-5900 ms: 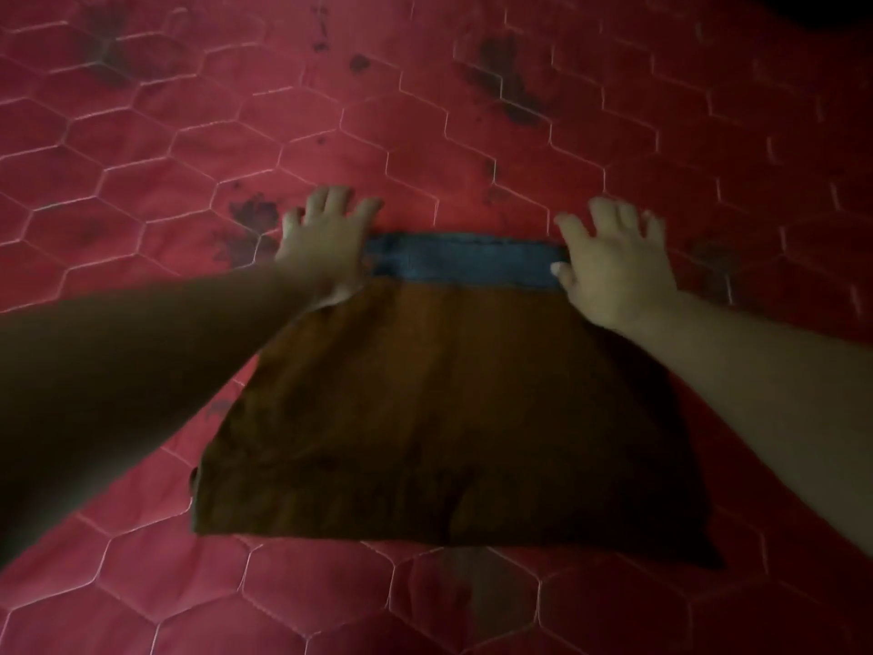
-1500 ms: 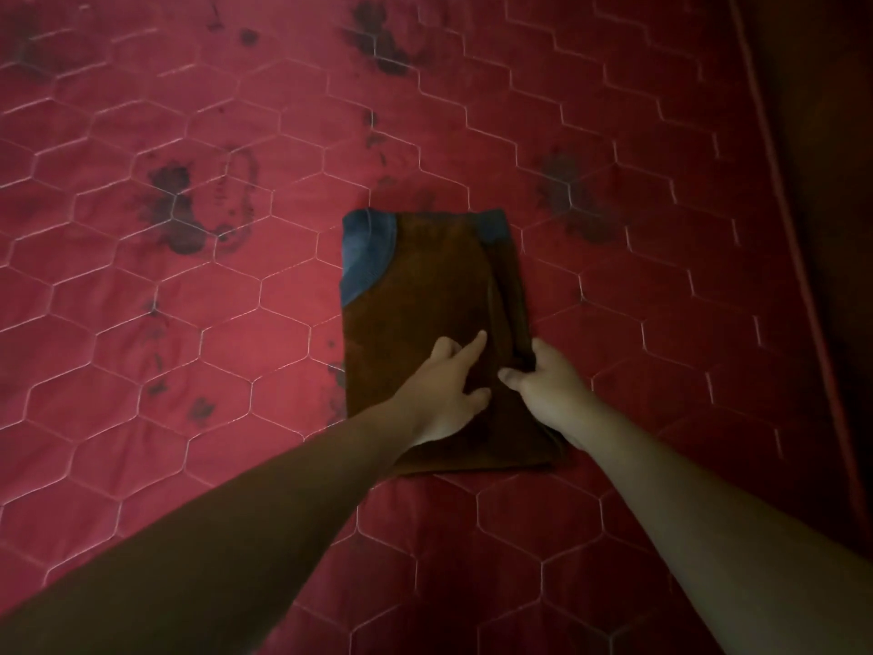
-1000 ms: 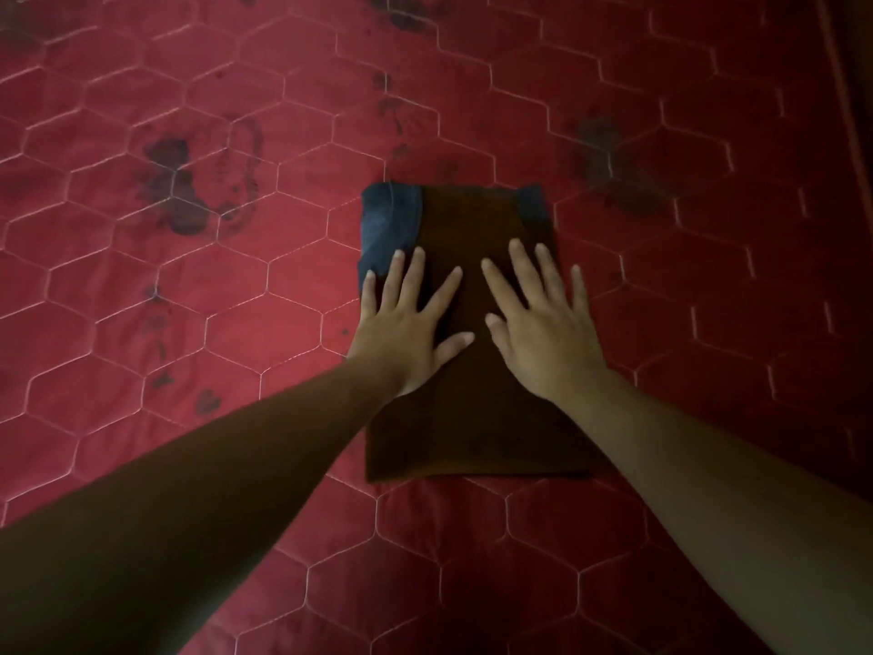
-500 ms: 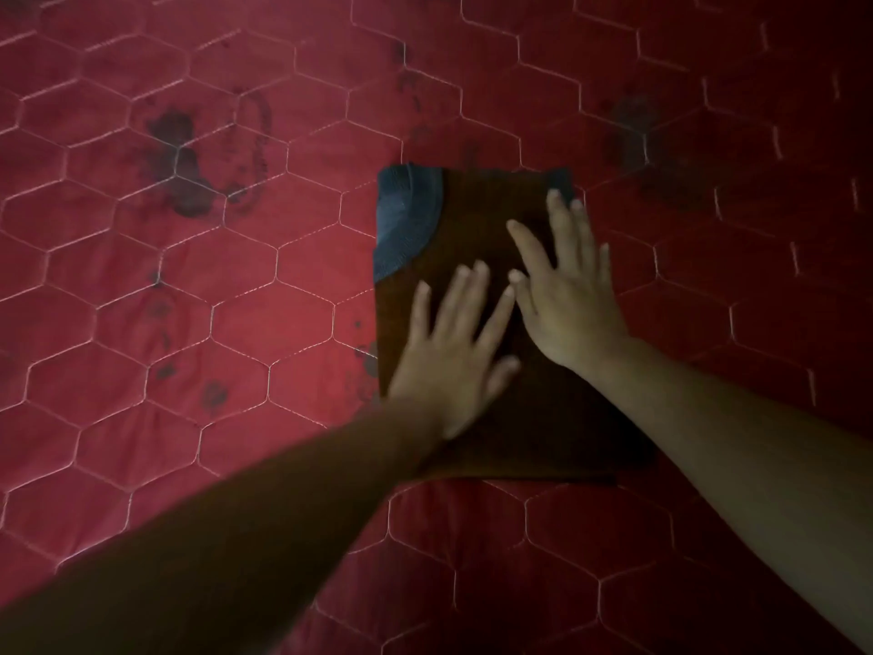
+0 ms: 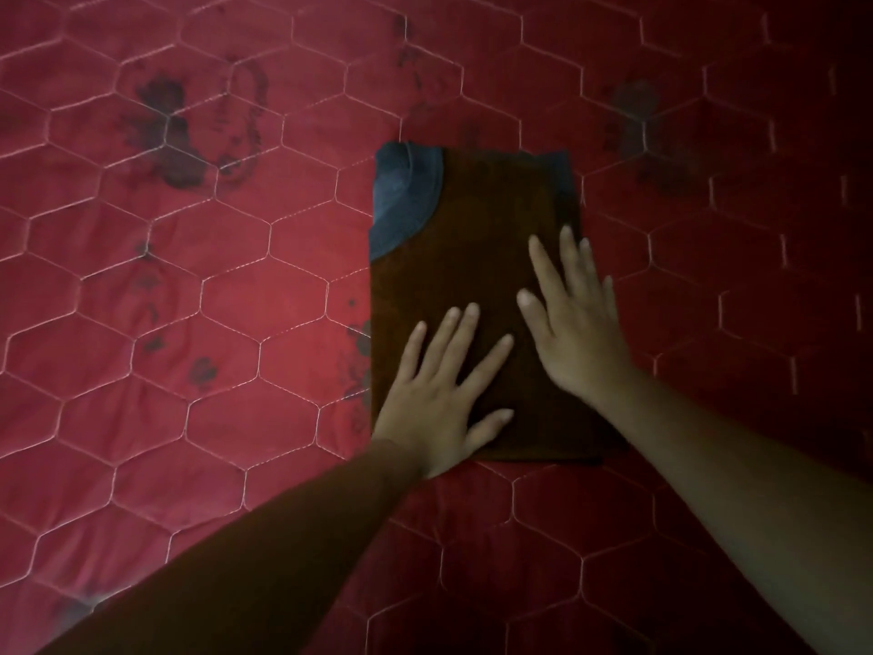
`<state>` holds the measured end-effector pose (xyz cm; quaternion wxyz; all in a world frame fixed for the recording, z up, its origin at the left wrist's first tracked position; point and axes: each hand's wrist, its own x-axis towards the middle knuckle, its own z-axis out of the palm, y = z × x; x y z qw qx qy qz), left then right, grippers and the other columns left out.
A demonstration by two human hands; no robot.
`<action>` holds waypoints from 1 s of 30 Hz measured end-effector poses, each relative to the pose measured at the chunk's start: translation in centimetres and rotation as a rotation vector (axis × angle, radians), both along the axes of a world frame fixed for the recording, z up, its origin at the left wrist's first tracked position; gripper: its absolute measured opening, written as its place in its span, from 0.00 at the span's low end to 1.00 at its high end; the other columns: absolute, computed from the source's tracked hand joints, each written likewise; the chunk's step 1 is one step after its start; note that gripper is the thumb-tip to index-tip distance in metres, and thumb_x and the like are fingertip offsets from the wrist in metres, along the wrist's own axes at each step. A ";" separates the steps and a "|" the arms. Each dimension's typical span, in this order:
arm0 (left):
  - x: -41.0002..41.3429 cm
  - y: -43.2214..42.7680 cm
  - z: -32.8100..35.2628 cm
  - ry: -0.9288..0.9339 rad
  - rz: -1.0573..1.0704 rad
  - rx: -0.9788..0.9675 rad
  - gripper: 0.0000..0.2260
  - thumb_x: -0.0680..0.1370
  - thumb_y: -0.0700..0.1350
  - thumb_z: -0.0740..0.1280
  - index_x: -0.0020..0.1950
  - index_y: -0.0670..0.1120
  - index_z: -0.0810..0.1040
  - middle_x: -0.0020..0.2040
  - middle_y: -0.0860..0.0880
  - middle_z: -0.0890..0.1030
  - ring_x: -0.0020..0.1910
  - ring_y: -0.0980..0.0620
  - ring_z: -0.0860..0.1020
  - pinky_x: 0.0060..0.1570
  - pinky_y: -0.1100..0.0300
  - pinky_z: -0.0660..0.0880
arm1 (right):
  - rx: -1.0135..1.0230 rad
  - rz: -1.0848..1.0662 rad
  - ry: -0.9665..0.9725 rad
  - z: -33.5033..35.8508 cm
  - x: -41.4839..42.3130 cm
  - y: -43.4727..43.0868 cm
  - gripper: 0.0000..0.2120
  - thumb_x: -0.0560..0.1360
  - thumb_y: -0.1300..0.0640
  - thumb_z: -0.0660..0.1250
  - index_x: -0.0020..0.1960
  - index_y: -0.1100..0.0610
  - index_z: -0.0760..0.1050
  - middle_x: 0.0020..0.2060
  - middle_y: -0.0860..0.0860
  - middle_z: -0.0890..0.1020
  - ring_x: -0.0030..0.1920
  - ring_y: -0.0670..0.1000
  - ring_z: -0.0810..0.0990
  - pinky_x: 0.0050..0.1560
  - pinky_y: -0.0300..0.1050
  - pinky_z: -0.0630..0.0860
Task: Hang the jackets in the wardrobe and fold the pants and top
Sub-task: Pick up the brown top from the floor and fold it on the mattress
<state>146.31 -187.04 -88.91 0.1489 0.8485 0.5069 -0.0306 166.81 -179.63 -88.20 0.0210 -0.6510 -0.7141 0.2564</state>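
Two flat hands rest on the folded top (image 5: 472,276), a dark brown garment with blue trim (image 5: 406,200) at its upper left corner and a sliver of blue at its upper right. The top lies as a tall rectangle just right of the frame's centre, on a red quilted cover (image 5: 189,323) stitched in pale hexagons. The left hand (image 5: 439,408) presses the lower left part of the top, fingers straight and spread toward the upper right, thumb out near the lower edge; its heel overhangs the lower left corner onto the cover. The right hand (image 5: 576,333) lies higher, along the top's right edge, fingers straight, the little finger reaching past the edge over the cover. Each grip is released: neither hand curls round or pinches the cloth. The hands are near each other but apart. The cover bears dark blotches (image 5: 165,130) in the upper left and upper right of the frame, with smaller ones just left of the top.
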 end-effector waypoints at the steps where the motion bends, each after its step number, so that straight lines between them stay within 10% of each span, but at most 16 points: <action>1: -1.2 -0.6 -0.2 0.012 -0.006 0.000 0.34 0.82 0.68 0.51 0.83 0.53 0.49 0.82 0.39 0.45 0.82 0.42 0.44 0.77 0.37 0.50 | 0.010 0.009 -0.055 0.2 0.4 -2.5 0.30 0.84 0.37 0.46 0.83 0.43 0.41 0.83 0.53 0.42 0.82 0.54 0.40 0.79 0.65 0.48; 13: -3.1 -1.5 0.4 -0.171 0.176 -0.133 0.36 0.80 0.69 0.55 0.83 0.58 0.46 0.82 0.46 0.38 0.81 0.47 0.37 0.78 0.40 0.43 | -0.034 -0.172 0.217 1.0 1.6 -6.2 0.37 0.79 0.38 0.64 0.82 0.41 0.52 0.81 0.55 0.53 0.80 0.56 0.55 0.77 0.59 0.59; 20: -3.3 3.2 3.3 -0.893 1.173 -0.462 0.40 0.75 0.56 0.74 0.80 0.59 0.54 0.68 0.54 0.66 0.68 0.51 0.70 0.68 0.49 0.71 | -0.561 -0.770 0.671 4.6 2.5 -0.3 0.40 0.69 0.41 0.79 0.75 0.47 0.65 0.66 0.49 0.77 0.58 0.50 0.79 0.62 0.53 0.76; 26: -5.5 8.0 4.2 -1.093 1.245 -0.922 0.29 0.74 0.47 0.77 0.71 0.49 0.68 0.57 0.47 0.82 0.46 0.49 0.86 0.41 0.56 0.82 | -0.883 -0.672 0.705 4.9 2.3 2.3 0.45 0.57 0.37 0.84 0.69 0.52 0.77 0.64 0.53 0.81 0.67 0.57 0.77 0.73 0.64 0.66; 30: -6.5 8.0 4.9 -1.115 1.199 -1.124 0.26 0.74 0.45 0.76 0.70 0.47 0.73 0.57 0.43 0.85 0.51 0.42 0.85 0.47 0.46 0.82 | -0.790 -0.654 0.776 5.4 0.8 1.4 0.30 0.64 0.46 0.81 0.64 0.52 0.81 0.55 0.52 0.87 0.59 0.56 0.83 0.67 0.60 0.74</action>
